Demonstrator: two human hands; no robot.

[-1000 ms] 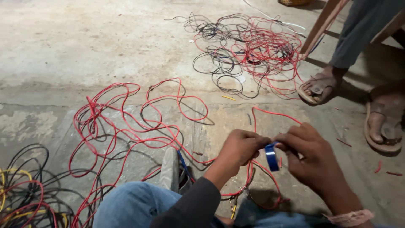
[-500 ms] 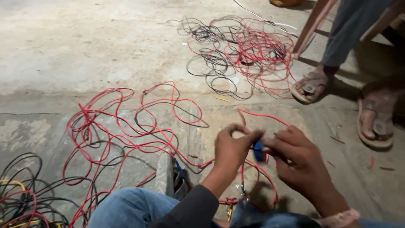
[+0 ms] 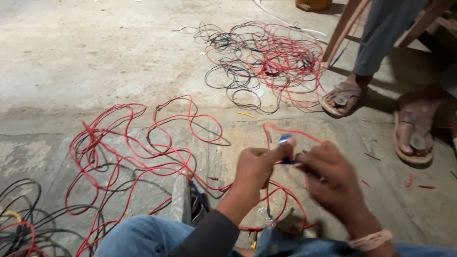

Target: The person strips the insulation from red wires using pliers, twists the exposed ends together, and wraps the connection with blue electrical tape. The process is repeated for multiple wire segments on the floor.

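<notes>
Left hand point(image 3: 257, 164): thumb and fingers pinched on the blue tape point(image 3: 285, 139) at a red wire point(image 3: 290, 131).
Right hand point(image 3: 328, 173): closed beside the tape, fingertips touching it — what it grips I cannot tell.
Tape: between both hands, above the floor point(image 3: 95, 57).
Red tangle point(image 3: 138, 147): spread left of the hands.
Far pile point(image 3: 271, 57): red and black wires, near a bystander's sandalled feet point(image 3: 342, 97).

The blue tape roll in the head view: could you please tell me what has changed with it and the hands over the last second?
The blue tape went from a clear ring between the hands to a small piece pinched at the left hand thumb tip. The right hand stays close against it, blurred. Both hands remain on the red wire; the wire tangles and the other person's sandalled feet kept their places.
</notes>
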